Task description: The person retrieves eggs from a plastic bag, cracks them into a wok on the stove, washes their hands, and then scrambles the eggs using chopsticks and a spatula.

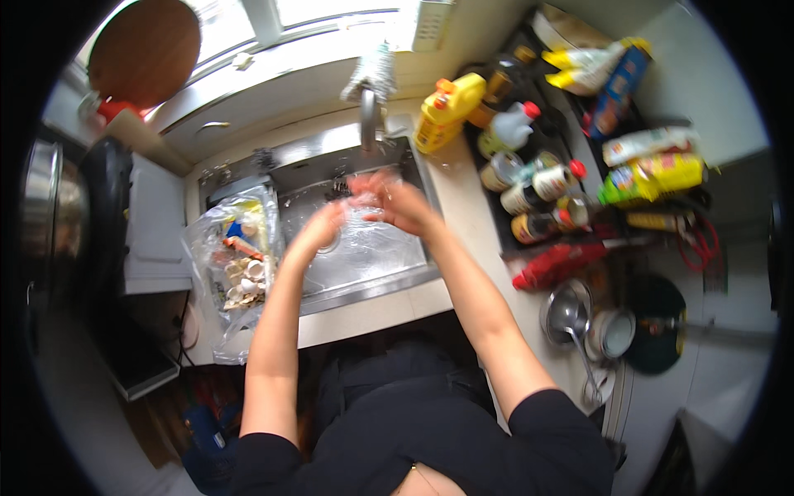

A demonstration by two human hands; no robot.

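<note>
Both hands are over a stainless steel sink (372,260), wet and blurred by motion. My left hand (322,228) is at the left, its fingers pointing towards the other hand; whether the two touch cannot be told. My right hand (397,201) is under the faucet (368,118), fingers spread, with no object in it. Water splashes around the fingers and covers the sink floor. A ribbed cloth (373,71) hangs over the top of the faucet. Left of the sink basin lies a clear plastic bag (214,273) holding eggshells (248,285) and other scraps.
A yellow jug with an orange cap (446,111) stands right of the sink. Farther right are several sauce bottles (549,180), food packets (657,177) and a metal bowl (566,310) with a ladle (583,363). A round wooden board (146,53) leans by the window.
</note>
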